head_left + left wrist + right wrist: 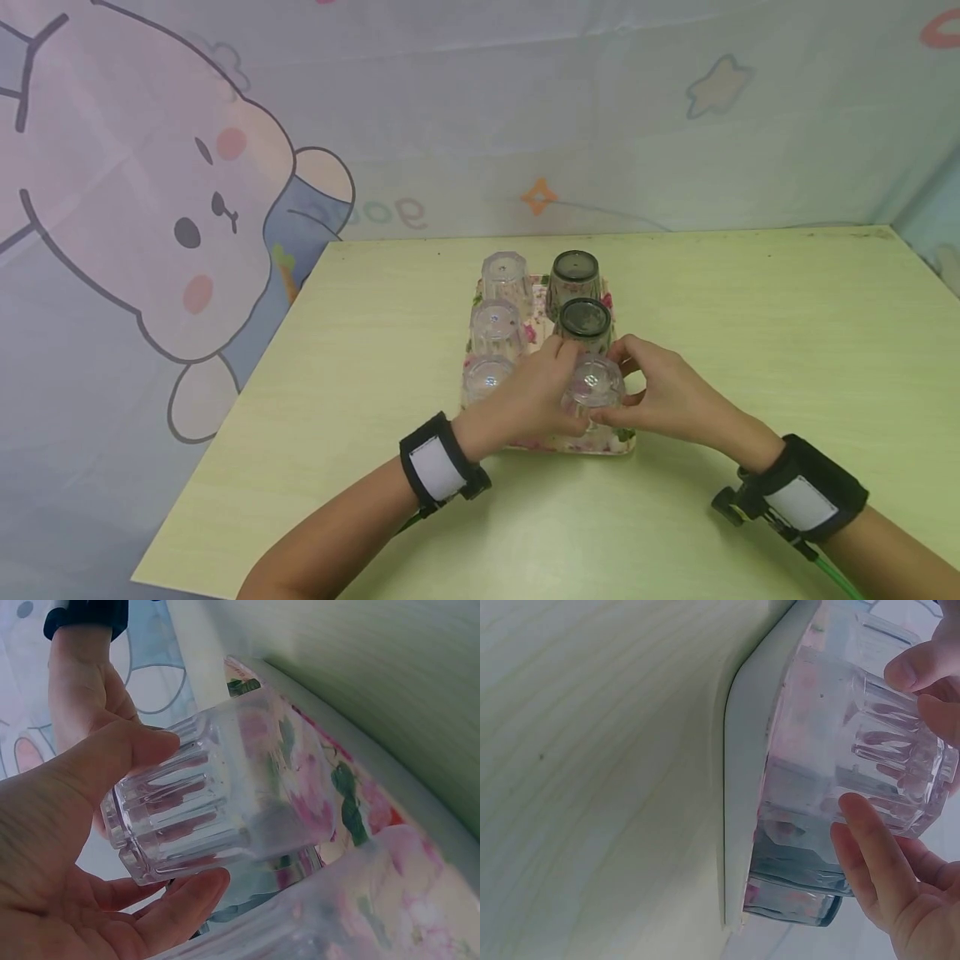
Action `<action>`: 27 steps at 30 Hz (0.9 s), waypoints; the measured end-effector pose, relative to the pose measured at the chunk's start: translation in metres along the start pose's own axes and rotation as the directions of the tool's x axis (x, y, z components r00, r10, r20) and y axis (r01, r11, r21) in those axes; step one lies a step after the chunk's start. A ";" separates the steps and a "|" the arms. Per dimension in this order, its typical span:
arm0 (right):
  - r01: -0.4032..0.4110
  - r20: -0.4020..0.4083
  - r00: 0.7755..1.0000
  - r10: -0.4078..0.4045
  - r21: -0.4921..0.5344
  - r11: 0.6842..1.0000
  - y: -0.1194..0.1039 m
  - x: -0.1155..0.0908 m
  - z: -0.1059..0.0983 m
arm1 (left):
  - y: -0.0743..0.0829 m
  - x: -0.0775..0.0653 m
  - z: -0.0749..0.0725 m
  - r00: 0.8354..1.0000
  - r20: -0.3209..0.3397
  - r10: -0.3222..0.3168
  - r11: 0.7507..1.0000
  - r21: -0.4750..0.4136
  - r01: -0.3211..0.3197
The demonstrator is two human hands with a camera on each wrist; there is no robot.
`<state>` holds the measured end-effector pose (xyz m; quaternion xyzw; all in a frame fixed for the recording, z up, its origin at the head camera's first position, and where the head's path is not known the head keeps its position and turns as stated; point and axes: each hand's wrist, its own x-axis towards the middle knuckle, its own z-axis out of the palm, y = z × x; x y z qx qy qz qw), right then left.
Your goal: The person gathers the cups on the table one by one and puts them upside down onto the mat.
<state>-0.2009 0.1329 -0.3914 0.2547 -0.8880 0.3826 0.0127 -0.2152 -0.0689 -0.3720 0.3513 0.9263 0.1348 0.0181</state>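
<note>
My left hand (528, 392) and right hand (663, 392) hold a clear drinking glass (595, 385) from opposite sides, thumbs and fingers bent round it. Upside down, it stands at the near right of a floral tray (555, 445). In the left wrist view, my left thumb lies along the ridged side of the glass (202, 795). The right wrist view shows fingertips (855, 806) against the same glass (855, 742). Just behind it are two dark grey-green glasses, the nearer one (585, 318) close to my left fingers and the farther one (574, 279) behind.
Three more clear upturned glasses line the tray's left side: a far one (506, 279), a middle one (495, 329) and a near one (487, 379) partly behind my left hand. The tray rests on a pale yellow table (750, 333). A cartoon-printed cloth (480, 108) hangs behind.
</note>
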 end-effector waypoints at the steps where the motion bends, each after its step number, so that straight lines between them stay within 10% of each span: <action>1: -0.003 0.001 1.000 0.003 0.003 1.000 0.000 0.000 0.000 | 0.000 0.000 0.000 1.000 -0.001 -0.003 1.000 -0.005 0.003; 13: -0.056 0.029 0.998 0.055 0.027 0.998 -0.001 -0.001 -0.007 | 0.003 -0.004 -0.008 1.000 0.018 -0.019 1.000 0.010 0.018; 18: -0.101 -0.033 0.994 0.101 -0.002 0.995 -0.005 0.002 -0.024 | 0.003 -0.011 -0.032 0.997 0.052 -0.065 0.998 -0.012 0.066; 27: -0.100 -0.137 0.985 0.104 0.036 0.994 -0.004 0.015 -0.067 | -0.021 -0.013 -0.093 0.989 -0.080 -0.127 0.986 -0.118 0.118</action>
